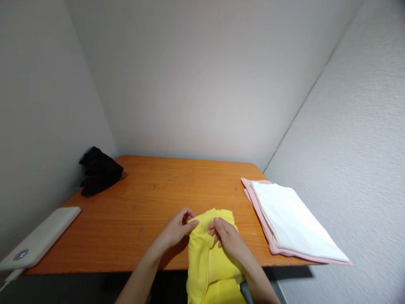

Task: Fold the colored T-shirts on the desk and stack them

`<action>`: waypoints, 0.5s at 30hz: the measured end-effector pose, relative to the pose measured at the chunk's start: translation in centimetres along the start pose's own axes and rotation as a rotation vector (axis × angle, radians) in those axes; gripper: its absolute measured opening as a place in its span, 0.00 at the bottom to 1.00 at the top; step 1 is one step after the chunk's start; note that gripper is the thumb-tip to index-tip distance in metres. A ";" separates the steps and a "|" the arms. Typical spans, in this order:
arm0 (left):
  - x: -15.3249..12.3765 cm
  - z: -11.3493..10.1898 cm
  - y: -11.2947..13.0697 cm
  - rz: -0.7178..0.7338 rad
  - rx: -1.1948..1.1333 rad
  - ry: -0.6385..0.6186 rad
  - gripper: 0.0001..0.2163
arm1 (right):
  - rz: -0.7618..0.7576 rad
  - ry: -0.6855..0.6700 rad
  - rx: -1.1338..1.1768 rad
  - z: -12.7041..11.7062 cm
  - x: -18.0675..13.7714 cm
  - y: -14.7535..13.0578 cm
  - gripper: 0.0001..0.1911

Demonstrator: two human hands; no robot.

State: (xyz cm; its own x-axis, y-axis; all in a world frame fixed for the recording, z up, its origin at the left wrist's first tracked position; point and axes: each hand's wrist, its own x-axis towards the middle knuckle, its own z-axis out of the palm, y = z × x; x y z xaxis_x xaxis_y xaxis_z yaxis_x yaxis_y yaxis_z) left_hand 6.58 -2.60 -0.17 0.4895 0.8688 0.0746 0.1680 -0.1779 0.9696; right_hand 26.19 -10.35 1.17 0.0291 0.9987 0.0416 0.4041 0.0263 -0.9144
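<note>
A yellow cloth (199, 257) hangs over the table's front edge, its upper end raised between my hands. It looks soft and creased, with a seam line down its middle. My left hand (179, 227) pinches the upper left corner, thumb in front and fingers curled behind. On the right part of the cloth, my right hand (228, 237) has its thumb and fingers pressed together on the fabric near the top. The lower end of the cloth runs out of the bottom of the view.
On the wooden table (177, 181), a folded white cloth (294, 219) lies over a folded pink cloth (257, 211) at the right. A black cloth item (99, 173) sits at the back left. A white power bank (44, 236) with a cable (14, 275) lies front left. Walls (190, 84) enclose three sides.
</note>
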 end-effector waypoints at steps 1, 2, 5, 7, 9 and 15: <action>-0.7 0.6 0.3 0.001 -0.067 -0.016 0.12 | 0.001 -0.008 -0.004 0.1 -0.2 -0.1 0.19; -1.4 1.2 0.7 -0.001 -0.109 -0.021 0.13 | 0.000 -0.015 -0.004 0.2 -0.5 -0.3 0.17; -2.9 2.3 1.8 -0.020 -0.205 -0.025 0.16 | -0.006 -0.019 -0.015 0.2 -1.4 -0.9 0.16; -3.7 2.6 2.3 -0.034 -0.238 -0.050 0.17 | -0.011 -0.017 -0.028 0.2 -2.2 -1.3 0.17; -4.3 3.0 2.4 -0.032 -0.196 -0.050 0.17 | -0.018 -0.014 -0.043 0.3 -3.1 -1.6 0.17; -8.0 4.0 2.2 -0.159 -0.088 -0.048 0.22 | -0.061 -0.024 -0.077 0.8 -7.2 -2.4 0.17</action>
State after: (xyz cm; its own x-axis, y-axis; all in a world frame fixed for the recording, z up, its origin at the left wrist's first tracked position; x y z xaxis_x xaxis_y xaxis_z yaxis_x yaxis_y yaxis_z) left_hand 6.46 -11.84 0.42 0.5034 0.8593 -0.0905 0.1720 0.0030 0.9851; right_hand 24.27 -17.55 2.73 -0.0198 0.9961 0.0860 0.4738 0.0851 -0.8765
